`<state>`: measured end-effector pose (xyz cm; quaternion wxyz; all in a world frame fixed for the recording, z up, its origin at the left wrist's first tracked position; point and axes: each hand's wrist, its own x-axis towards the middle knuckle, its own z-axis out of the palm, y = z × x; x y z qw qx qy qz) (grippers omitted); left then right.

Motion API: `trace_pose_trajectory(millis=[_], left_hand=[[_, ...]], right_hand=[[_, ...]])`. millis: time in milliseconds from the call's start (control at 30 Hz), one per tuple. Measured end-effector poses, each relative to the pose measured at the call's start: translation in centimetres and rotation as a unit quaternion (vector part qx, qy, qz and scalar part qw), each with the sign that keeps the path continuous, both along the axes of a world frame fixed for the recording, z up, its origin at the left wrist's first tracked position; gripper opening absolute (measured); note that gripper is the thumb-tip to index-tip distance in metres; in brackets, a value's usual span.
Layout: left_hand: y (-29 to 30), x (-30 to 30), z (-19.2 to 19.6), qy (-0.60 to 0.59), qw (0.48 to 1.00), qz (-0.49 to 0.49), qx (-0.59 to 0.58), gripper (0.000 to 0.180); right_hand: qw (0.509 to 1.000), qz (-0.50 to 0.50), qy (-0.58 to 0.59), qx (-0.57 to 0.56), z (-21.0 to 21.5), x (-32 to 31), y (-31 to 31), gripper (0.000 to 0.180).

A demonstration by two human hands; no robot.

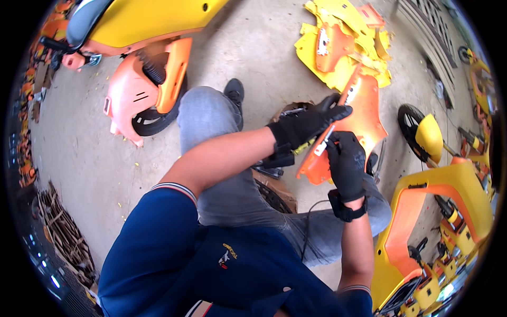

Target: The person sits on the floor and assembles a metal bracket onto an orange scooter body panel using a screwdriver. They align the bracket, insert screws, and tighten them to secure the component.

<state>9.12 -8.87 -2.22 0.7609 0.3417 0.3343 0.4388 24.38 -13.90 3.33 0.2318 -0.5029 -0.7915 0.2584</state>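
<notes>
An orange plastic body panel, moulded with a narrow flange along one side, is held up tilted over my knees. My left hand, in a black glove, is closed on the flange, with its thumb and fingers around the edge. Lower down, my gloved right hand has its fingers curled against the same flange. A small pale strip shows on the flange by those fingertips. Whatever that hand pinches is hidden by the glove. Black bands wrap both wrists.
Yellow and orange panels lie piled on the floor ahead. A yellow-and-orange scooter stands at the left. On the right are a large yellow frame cover and a wheel. Dark parts and cardboard lie between my legs.
</notes>
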Motion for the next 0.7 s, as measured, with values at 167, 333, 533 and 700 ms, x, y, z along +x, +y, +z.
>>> trace_pose_trajectory(millis=[167,333,533,700], left_hand=[[-0.3,0.0,1.3,0.023,1.0,0.004,0.003,0.085],[0.0,-0.1,0.5,-0.005,1.0,-0.004,0.007,0.089],[0.2,0.2,-0.1,0.008,1.0,0.002,0.015,0.087],[0.0,-0.1,0.4,-0.009,1.0,-0.002,0.017,0.085]], right_hand=[[0.999,0.007,-0.045,0.001,0.2,0.0,-0.2,0.012],[0.999,0.011,-0.045,0.011,0.1,-0.5,-0.1,0.01],[0.999,0.019,-0.027,0.017,0.1,-0.3,0.1,0.01],[1.0,0.012,-0.019,-0.007,-0.2,-0.1,0.0,0.01]])
